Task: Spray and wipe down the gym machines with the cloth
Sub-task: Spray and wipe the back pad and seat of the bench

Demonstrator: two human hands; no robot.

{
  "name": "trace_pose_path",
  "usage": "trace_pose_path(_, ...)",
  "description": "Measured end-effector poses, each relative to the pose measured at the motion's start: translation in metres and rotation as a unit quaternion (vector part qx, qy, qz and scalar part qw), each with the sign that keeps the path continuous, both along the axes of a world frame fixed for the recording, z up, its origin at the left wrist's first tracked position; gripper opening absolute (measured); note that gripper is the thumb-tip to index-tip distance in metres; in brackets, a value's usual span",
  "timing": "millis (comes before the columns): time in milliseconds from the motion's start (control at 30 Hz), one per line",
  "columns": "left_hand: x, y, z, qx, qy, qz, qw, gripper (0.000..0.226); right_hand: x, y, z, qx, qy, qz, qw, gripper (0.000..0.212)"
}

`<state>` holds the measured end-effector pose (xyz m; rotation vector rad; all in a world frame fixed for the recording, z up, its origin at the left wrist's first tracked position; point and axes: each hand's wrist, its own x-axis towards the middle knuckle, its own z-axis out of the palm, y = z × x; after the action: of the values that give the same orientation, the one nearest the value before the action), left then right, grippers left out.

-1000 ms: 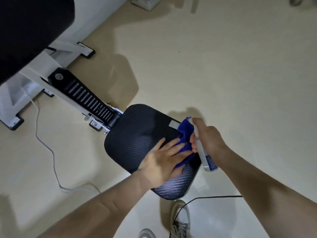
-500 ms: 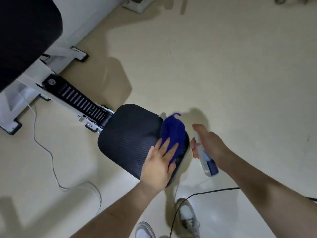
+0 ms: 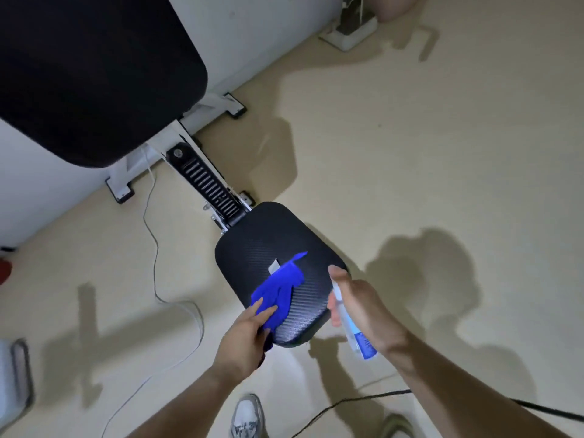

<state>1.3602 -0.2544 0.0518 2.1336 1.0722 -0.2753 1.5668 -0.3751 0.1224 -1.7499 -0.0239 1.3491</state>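
A black textured seat pad (image 3: 252, 248) of a gym bench sits at the end of a black ribbed rail (image 3: 207, 184) on a white frame. A blue cloth (image 3: 281, 287) lies stretched across the pad's near half. My left hand (image 3: 245, 336) grips the cloth's near end at the pad's front-left edge. My right hand (image 3: 363, 306) hovers just right of the pad, closed around a small spray bottle (image 3: 354, 333) with a blue label, nozzle end up by my fingertips.
A large black back pad (image 3: 88, 74) fills the upper left. A white cable (image 3: 155, 254) loops over the beige floor left of the seat; a black cable (image 3: 363, 399) runs by my shoes (image 3: 246, 418). White frame feet (image 3: 120, 191) stand against the wall.
My left hand slid from the pad's right side to its near-left edge, dragging the cloth out flat. The right hand with the bottle stayed beside the pad. The view shifted.
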Motion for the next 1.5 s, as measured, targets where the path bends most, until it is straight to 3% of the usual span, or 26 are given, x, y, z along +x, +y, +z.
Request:
trace_pose_path(133, 0.033, -0.005, 0.012, 0.052, 0.073, -0.006, 0.996, 0.044, 0.020, 0.020, 0.019, 0.023, 0.011, -0.034, 0.999, 0.059)
trace_pose_path(233, 0.048, -0.007, 0.023, 0.012, 0.123, -0.015, 0.992, 0.042, 0.029, 0.045, 0.032, 0.032, -0.007, -0.040, 0.999, 0.061)
trace_pose_path(300, 0.060, 0.003, 0.031, -0.017, 0.105, 0.003, 0.994, 0.040, 0.037, 0.065, 0.039, 0.045, -0.007, -0.048, 0.998, 0.060)
trace_pose_path(433, 0.098, 0.050, 0.030, 0.010, 0.044, 0.050, 0.998, 0.043, 0.057, 0.119, 0.029, 0.033, -0.023, -0.061, 0.997, 0.062)
trace_pose_path(633, 0.150, 0.135, -0.018, 0.074, 0.070, 0.013, 0.995, 0.049, 0.070, 0.193, -0.027, -0.015, -0.008, -0.050, 0.999, 0.057)
trace_pose_path(767, 0.170, 0.174, -0.047, 0.117, 0.080, -0.022, 0.990, 0.048, 0.084, 0.236, -0.055, -0.052, -0.031, 0.025, 0.998, 0.049)
trace_pose_path(967, 0.200, 0.213, -0.050, 0.022, 0.083, 0.050, 0.995, 0.035, 0.110, 0.274, -0.072, -0.099, -0.047, 0.098, 0.989, 0.047)
trace_pose_path(1133, 0.207, 0.227, -0.031, -0.109, -0.002, 0.217, 0.970, 0.024, 0.137, 0.286, -0.045, -0.081, 0.005, 0.103, 0.991, 0.052)
trace_pose_path(1267, 0.238, 0.229, 0.010, -0.176, -0.110, 0.323, 0.923, 0.021, 0.175, 0.303, -0.008, -0.043, 0.014, 0.053, 0.998, 0.060)
trace_pose_path(1433, 0.310, 0.234, 0.097, -0.212, -0.243, 0.351, 0.879, 0.023, 0.241, 0.318, 0.064, 0.046, -0.006, 0.040, 0.998, 0.060)
trace_pose_path(1500, 0.327, 0.239, 0.124, -0.188, -0.280, 0.335, 0.880, 0.023, 0.257, 0.323, 0.087, 0.069, -0.014, 0.044, 0.997, 0.060)
